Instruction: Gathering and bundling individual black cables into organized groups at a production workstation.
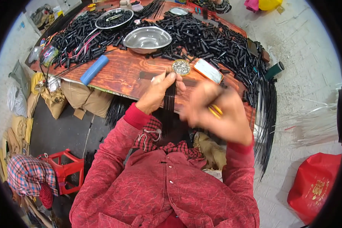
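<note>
Currently, across the near edge of the red-brown wooden table, a flat bundle of thin black strands — upper ends above the wood, lower lengths trailing toward 6 o'clock. With that bundle as clock centre: at 9, the left hand, thumb pressed against fingers, pinching the strands near the top. At 4, the right hand, blurred and apparently curled, with a yellow looped thing against the palm; impossible to tell whether firmly gripped.

Likeliest trouble, by judgement: strands fanning out or slipping downward through a slackened left pinch, or knocked askew by a hasty pass of the right hand. Also possible: a round gold-rimmed dish of small shiny pieces, at 1 o'clock just beside the upper ends, tipped by a stray fingertip — pieces scattered over the wood.

Farther out, an orange-edged white case at 2, a wide steel basin at 11, a blue roll between 9 and 10. In the way beyond, a heap of black tubes from 10 round past 2, crowding the far side. Between 3 and 4, long hanging black strands, liable to snag a wide rightward swing.
</note>
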Available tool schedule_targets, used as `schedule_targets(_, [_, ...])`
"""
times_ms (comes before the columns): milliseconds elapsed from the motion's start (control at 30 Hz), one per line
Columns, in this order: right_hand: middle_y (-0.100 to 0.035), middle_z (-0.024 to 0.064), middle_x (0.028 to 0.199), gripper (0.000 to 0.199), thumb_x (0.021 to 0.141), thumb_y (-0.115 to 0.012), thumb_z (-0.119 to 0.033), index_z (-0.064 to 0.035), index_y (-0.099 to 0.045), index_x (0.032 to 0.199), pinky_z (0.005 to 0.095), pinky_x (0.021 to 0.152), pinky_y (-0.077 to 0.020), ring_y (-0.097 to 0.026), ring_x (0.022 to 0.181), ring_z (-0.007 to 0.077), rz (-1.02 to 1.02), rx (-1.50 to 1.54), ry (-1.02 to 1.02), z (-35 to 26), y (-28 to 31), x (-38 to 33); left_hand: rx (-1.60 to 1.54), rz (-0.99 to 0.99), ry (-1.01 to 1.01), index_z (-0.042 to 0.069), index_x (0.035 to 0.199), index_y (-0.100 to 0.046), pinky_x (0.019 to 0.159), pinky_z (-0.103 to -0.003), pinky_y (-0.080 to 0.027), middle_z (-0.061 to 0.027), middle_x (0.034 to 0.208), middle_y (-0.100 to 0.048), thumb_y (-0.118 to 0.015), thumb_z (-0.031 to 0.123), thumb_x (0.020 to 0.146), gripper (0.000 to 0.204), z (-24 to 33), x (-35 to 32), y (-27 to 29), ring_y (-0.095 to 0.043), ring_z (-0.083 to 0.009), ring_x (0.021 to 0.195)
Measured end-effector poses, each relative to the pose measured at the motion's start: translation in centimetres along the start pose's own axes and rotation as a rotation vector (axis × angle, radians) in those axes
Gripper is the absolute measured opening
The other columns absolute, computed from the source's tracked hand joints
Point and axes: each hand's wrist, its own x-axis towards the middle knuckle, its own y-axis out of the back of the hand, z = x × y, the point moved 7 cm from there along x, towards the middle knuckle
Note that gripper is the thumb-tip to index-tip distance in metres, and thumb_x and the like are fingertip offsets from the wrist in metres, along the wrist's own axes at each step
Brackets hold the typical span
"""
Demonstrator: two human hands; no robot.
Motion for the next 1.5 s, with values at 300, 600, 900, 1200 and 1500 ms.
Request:
schedule_targets(300, [-0.07,0.0119,0.111,0.047,0.085,-0.08,-0.03,-0.003,-0.068,0.121,0.0377,0.085,-0.0548,-0.068,0.098,0.0271,-0.76,0.045,-0.071,2.9,-2.5,-7.5,-0.192,0.032,0.291,0.0,0.118,-0.058,0.082,-0.034,-0.056,-0.0132,0.094,-0.072,-0.052,0.034,0.107,0.036,-9.6,-4.7,-0.5,-0.07,-0.0212,0.085])
schedule_targets(600, [-0.068,0.0062,0.101,0.033,0.096,-0.072,-0.027,0.0019,-0.067,0.111,0.0279,0.085,-0.0517,-0.065,0.094,0.0126,0.019,0.448,-0.547,15.3,-4.0,-6.0,0.092,-0.094,0.182,0.0,0.111,-0.068,0.089,-0.03,-0.05,-0.0042,0.102,-0.068,-0.046,0.033,0.108,0.039,-4.8,-4.6,-1.6,-0.063,-0.0141,0.095])
schedule_targets(900, [-0.068,0.0063,0.101,0.032,0.104,-0.059,-0.029,0.0011,-0.06,0.115,0.028,0.083,-0.0529,-0.066,0.09,0.0126,0.171,0.573,-0.394,15.2,-7.6,-6.2,0.125,-0.148,0.178,-0.001,0.131,-0.061,0.072,-0.024,-0.052,-0.012,0.134,-0.064,-0.042,0.034,0.109,0.045,-2.5,-5.3,-3.4,-0.062,-0.0094,0.08])
schedule_targets(1200, [-0.069,0.0114,0.088,0.032,0.107,-0.052,-0.027,0.0033,-0.055,0.117,0.029,0.071,-0.0591,-0.07,0.075,0.017,0.338,0.661,-0.497,15.3,-8.5,-7.1,0.052,0.158,0.096,0.006,0.148,-0.049,0.071,-0.023,-0.051,-0.0017,0.086,-0.063,-0.048,0.045,0.106,0.057,-1.2,-6.1,-1.0,-0.058,-0.0067,0.074])
schedule_targets(1500, [-0.071,0.0121,0.088,0.027,0.105,-0.055,-0.02,0.0025,-0.055,0.121,0.0278,0.067,-0.0597,-0.072,0.074,0.0178,0.247,0.69,-0.601,15.3,-8.6,-5.9,0.147,0.178,0.011,-0.002,0.12,-0.072,0.072,-0.022,-0.045,0.0018,0.086,-0.065,-0.065,0.028,0.101,0.036,-0.5,-5.6,0.9,-0.054,-0.0062,0.076])
